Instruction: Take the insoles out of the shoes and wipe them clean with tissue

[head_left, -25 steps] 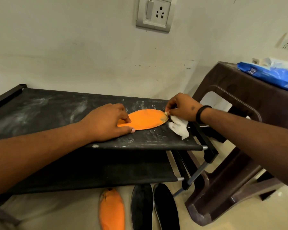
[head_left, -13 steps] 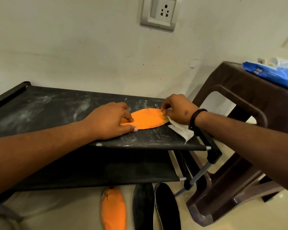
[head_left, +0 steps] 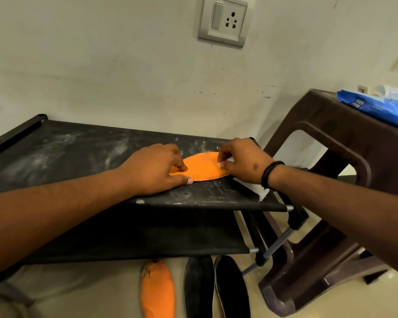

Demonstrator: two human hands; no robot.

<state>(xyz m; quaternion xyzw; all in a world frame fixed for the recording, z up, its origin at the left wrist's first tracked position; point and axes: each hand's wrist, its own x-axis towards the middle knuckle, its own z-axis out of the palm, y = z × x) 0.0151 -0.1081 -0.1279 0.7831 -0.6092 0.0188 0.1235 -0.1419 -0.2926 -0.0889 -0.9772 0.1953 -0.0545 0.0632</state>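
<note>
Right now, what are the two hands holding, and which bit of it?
The right hand pinches a white tissue at its front end, on the orange insole. The left hand grips nothing; it presses down the insole's near end.

A dusty black shelf (head_left: 78,157) carries an orange insole (head_left: 202,166) lying flat between the two grips, with white tissue (head_left: 260,191) under the right grip. On the floor (head_left: 90,292) below the grips lie another orange insole (head_left: 157,292) and what look like two black insoles (head_left: 216,288).

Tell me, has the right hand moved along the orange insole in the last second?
Yes. The right hand with the tissue slid from the orange insole tip toward the left hand.
</note>
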